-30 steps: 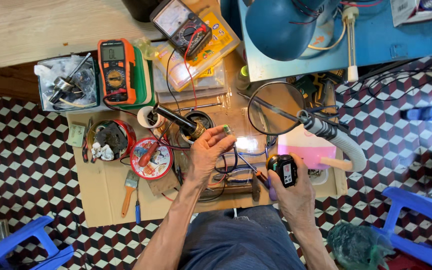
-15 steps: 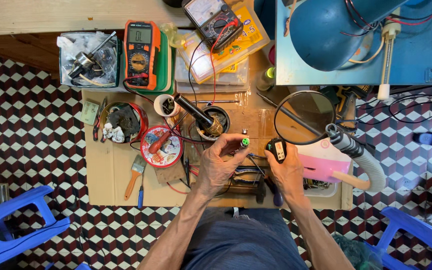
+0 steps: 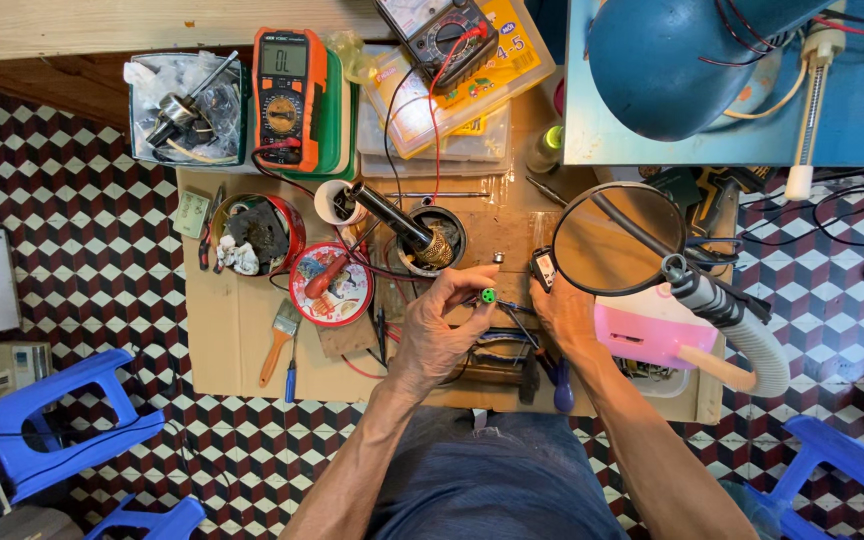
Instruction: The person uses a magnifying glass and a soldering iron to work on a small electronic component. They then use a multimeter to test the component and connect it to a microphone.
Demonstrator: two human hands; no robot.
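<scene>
Fingers of the left hand (image 3: 439,330) pinch a green-tipped plug (image 3: 488,296); right hand (image 3: 564,312) grips a small black device (image 3: 544,268).

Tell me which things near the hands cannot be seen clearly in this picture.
- Small black device, head view: the right hand and the magnifier rim cover most of it.
- Green-tipped tool: its body is hidden inside the left hand.
- Tools under both hands: covered by the palms.
- Blue lamp: cut off by the top edge.
</scene>
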